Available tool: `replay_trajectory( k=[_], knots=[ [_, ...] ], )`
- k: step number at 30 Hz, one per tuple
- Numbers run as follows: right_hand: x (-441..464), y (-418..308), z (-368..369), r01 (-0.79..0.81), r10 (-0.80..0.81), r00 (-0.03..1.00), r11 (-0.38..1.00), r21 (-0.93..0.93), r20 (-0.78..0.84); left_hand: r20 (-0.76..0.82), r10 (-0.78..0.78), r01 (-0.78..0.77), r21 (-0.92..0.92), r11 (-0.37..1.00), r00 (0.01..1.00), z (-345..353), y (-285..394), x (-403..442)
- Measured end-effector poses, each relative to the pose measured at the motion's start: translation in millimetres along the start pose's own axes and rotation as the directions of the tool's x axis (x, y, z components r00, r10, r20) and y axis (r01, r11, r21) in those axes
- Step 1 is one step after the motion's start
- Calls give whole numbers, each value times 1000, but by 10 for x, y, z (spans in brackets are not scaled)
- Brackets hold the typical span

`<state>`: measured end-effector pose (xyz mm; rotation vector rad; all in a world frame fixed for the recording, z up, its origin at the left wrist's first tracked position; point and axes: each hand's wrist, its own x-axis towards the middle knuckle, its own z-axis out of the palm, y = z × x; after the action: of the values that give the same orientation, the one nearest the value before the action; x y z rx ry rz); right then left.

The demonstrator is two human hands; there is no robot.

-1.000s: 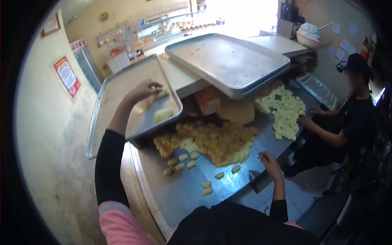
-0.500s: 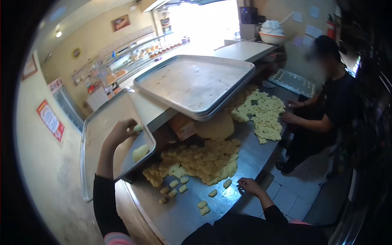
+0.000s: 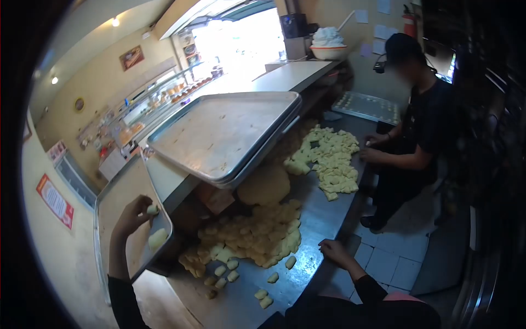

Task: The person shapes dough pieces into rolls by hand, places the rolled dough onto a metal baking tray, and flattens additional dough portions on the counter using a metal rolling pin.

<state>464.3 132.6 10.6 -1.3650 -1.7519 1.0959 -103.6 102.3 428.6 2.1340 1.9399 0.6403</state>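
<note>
Head view: near, short, rounded dough pieces are scattered on the tabletop, spaced perhaps so that each can be lifted singly. By its right edge, the right hand is loosely curled; whether anything is gripped cannot be told. At left, a small pale piece is pinched by the left hand over the tray, presumably lightly because it looks soft. Beside it, a bigger, smooth piece is laid. Farther, lumpy dough is heaped.

metal table | nearer: darker dough heap, loose dough pieces | farther: paler dough pile, shallow tray
</note>
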Motion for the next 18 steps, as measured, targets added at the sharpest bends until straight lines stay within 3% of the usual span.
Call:
replay_trajectory(
  k=[1, 4, 5, 8, 9, 14, 17, 18],
  knots=[
    [16, 41, 26, -40, 41, 999, 996, 74, -15, 93, 2, -12, 101, 995, 996, -43, 64, -35],
    [125, 137, 195, 84, -90, 963, 996, -34, -253, 87, -24, 17, 78, 997, 996, 69, 89, -164],
    [154, 193, 256, 133, -135, 945, 991, -27, -297, 212, -227, 232, 3, 973, 951, 56, 217, -186],
    [249, 313, 362, 161, -147, 954, 986, 34, -262, 241, -202, 230, -95, 969, 949, 125, 97, -182],
    [267, 308, 386, 136, -113, 963, 988, 79, -245, 258, -224, 245, -49, 968, 940, 121, 268, -189],
    [371, 167, 394, 152, -145, 971, 988, 21, -191, 198, -291, 302, -28, 953, 936, 109, 200, -142],
    [467, 208, 402, 205, -199, 951, 979, 5, -237, 150, -308, 309, 20, 951, 939, 4, 357, -165],
    [523, 220, 398, 232, -226, 939, 973, -8, -260, 24, -258, 253, 137, 958, 966, 14, 466, -242]
  ],
)
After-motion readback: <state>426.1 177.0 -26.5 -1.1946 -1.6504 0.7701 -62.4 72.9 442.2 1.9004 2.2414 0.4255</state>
